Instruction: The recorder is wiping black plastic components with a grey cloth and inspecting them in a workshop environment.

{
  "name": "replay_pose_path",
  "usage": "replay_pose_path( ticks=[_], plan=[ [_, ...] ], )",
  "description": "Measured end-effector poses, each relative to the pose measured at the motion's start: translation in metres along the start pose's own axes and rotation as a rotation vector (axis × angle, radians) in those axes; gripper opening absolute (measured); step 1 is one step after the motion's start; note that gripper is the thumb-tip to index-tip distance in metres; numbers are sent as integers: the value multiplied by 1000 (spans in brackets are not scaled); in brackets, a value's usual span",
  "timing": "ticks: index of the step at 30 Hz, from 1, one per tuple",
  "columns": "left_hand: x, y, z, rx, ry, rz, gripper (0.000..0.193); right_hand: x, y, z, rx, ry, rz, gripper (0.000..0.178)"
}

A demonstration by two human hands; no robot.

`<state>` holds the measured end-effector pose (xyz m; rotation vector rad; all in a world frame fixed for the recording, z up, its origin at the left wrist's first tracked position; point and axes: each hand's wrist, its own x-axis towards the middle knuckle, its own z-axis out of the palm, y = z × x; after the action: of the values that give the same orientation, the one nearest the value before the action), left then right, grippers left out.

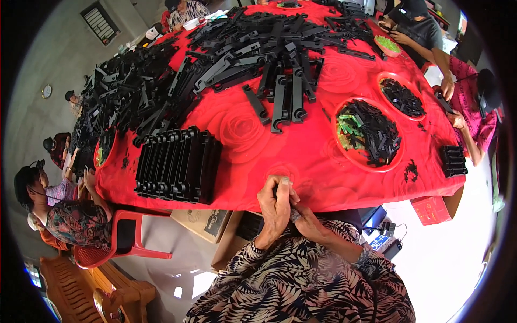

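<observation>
Both hands are together at the near edge of the red-covered table [253,180]. My left hand [273,209] is closed, its thumb lying along the top and its fingers curled. A small dark patch shows at its fingers, too small to name. Pressed up against it from the right, my right hand [309,223] is closed too, its fingertips partly hidden behind the left hand. What they hold between them, if anything, is hidden. Left of my hands stands a neat stack of long black plastic parts [177,167]. To the right is a round red basket [396,164] of small black and green pieces.
A big heap of loose black plastic parts [231,59] covers the table's far and left side. Another red basket [421,114] and a short black stack [453,160] lie to the right. Several people work around the table. A red chair [126,237] and cardboard box [202,223] stand below left.
</observation>
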<state>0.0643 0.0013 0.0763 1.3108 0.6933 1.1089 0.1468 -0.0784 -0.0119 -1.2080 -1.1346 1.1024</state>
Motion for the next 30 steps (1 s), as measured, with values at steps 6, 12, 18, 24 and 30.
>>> replay_pose_path(
  ticks=[6,12,18,24,30],
  plan=[
    [2,-8,-4,-70,-20,51,24,3,-15,5,38,11,49,31],
    [3,-13,-9,-147,48,-7,24,7,-16,5,194,-46,60,39],
    [9,-14,-12,-195,66,-11,28,12,-21,-2,222,-120,68,51],
    [11,-18,-16,-271,83,-52,28,13,-28,-9,196,-200,81,48],
    [14,-19,-21,-231,108,-113,27,14,-11,-4,280,-180,91,43]
  ],
)
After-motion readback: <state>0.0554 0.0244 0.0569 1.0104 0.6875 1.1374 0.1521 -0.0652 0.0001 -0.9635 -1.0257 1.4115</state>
